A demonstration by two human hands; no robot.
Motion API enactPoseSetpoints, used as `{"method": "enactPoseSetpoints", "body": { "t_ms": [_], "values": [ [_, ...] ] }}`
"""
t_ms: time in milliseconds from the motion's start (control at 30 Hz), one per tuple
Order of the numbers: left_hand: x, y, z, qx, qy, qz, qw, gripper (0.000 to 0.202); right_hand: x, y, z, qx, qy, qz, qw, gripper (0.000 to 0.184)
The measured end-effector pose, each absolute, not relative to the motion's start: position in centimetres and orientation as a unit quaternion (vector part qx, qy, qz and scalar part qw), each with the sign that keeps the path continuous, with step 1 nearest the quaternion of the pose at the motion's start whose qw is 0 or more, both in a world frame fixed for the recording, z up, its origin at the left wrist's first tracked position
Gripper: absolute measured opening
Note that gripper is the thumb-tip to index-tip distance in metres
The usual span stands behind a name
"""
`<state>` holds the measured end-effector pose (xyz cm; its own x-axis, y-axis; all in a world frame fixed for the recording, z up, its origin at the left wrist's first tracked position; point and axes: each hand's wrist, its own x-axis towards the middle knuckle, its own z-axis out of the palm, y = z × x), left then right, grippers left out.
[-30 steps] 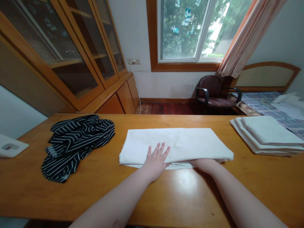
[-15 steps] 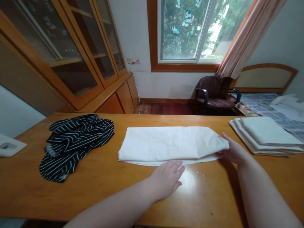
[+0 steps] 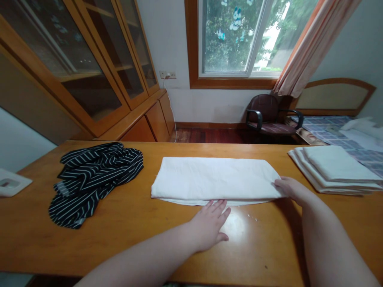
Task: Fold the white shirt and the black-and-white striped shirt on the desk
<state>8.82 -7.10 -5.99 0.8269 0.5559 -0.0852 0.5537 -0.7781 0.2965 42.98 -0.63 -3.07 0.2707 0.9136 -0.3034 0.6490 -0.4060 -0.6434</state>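
A white cloth, folded into a long band, lies across the middle of the wooden table. My left hand rests flat on the table with its fingers stretched out, the fingertips touching the cloth's near edge. At the cloth's right end, my right hand has its fingers closed on the corner of the fabric.
A crumpled black garment with white stripes lies on the table to the left. A stack of folded white cloths sits at the right edge. A white object is at the far left. Behind the table stand a chair, cabinets and a bed.
My left hand slid off the cloth onto the table at its near edge. My right hand moved from under the near edge to the cloth's right end, lifted it briefly, then laid it down.
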Motion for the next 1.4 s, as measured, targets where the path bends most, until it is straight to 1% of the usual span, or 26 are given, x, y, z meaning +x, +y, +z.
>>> {"method": "enactPoseSetpoints", "body": {
  "t_ms": [67,100,133,200,233,267,300,333,400,467,567,767,833,1000,1133,1300,1367,1400],
  "values": [
    [8.8,-7.1,-6.0,0.943,0.294,0.001,0.155,0.075,42.6,-0.3,-3.0,-0.807,-0.517,0.258,0.120,0.016],
    [8.9,-7.0,-6.0,0.943,0.294,-0.001,0.154,0.075,42.3,-0.3,-3.0,-0.822,-0.524,0.204,0.091,0.019],
    [8.9,-7.0,-6.0,0.943,0.294,-0.002,0.152,0.075,41.7,-0.3,-2.9,-0.829,-0.534,0.145,0.083,0.024],
    [8.9,-7.1,-6.1,0.944,0.294,-0.005,0.148,0.074,39.9,-0.9,-2.6,-0.805,-0.578,0.050,0.121,0.034],
    [8.9,-7.1,-6.1,0.944,0.296,-0.005,0.145,0.073,38.7,-1.3,-2.4,-0.771,-0.617,0.018,0.156,0.035],
    [8.9,-7.2,-6.2,0.944,0.297,-0.005,0.143,0.073,37.2,-1.8,-2.2,-0.712,-0.676,0.013,0.189,0.034],
    [8.9,-7.2,-6.2,0.944,0.298,-0.004,0.142,0.074,35.7,-2.3,-2.0,-0.645,-0.734,0.018,0.211,0.031],
    [8.9,-7.3,-6.2,0.943,0.299,-0.003,0.142,0.074,34.1,-2.9,-1.9,-0.585,-0.783,0.026,0.209,0.030],
    [9.0,-7.3,-6.1,0.942,0.301,-0.003,0.147,0.076,31.2,-3.7,-2.0,-0.490,-0.850,0.060,0.182,0.029],
    [9.0,-7.3,-5.9,0.941,0.300,-0.007,0.153,0.078,29.3,-4.0,-2.6,-0.447,-0.877,0.083,0.154,0.027],
    [9.1,-7.3,-5.7,0.941,0.300,-0.011,0.158,0.079,28.4,-3.6,-3.9,-0.439,-0.884,0.077,0.144,0.025],
    [9.1,-7.3,-5.5,0.939,0.299,-0.002,0.169,0.079,29.2,-3.4,-4.2,-0.402,-0.884,0.035,0.235,0.022],
    [9.1,-7.4,-5.4,0.937,0.307,0.001,0.167,0.078,29.2,-3.7,-3.9,-0.390,-0.887,0.032,0.243,0.022],
    [9.0,-7.5,-5.1,0.933,0.319,0.002,0.168,0.072,28.9,-3.9,-3.8,-0.374,-0.902,0.083,0.198,0.021],
    [9.0,-7.4,-5.5,0.935,0.313,-0.001,0.169,0.079,29.1,-3.5,-3.9,-0.391,-0.895,0.129,0.170,0.025],
    [9.1,-7.4,-5.9,0.935,0.311,0.004,0.170,0.083,29.8,-3.4,-3.9,-0.389,-0.895,0.139,0.169,0.029],
    [9.1,-7.2,-5.3,0.940,0.302,0.021,0.158,0.079,30.0,-3.3,-4.0,-0.386,-0.895,0.137,0.176,0.028],
    [9.0,-7.0,-4.9,0.943,0.295,0.029,0.153,0.069,30.1,-3.3,-4.1,-0.384,-0.896,0.137,0.178,0.029]
  ]
}}
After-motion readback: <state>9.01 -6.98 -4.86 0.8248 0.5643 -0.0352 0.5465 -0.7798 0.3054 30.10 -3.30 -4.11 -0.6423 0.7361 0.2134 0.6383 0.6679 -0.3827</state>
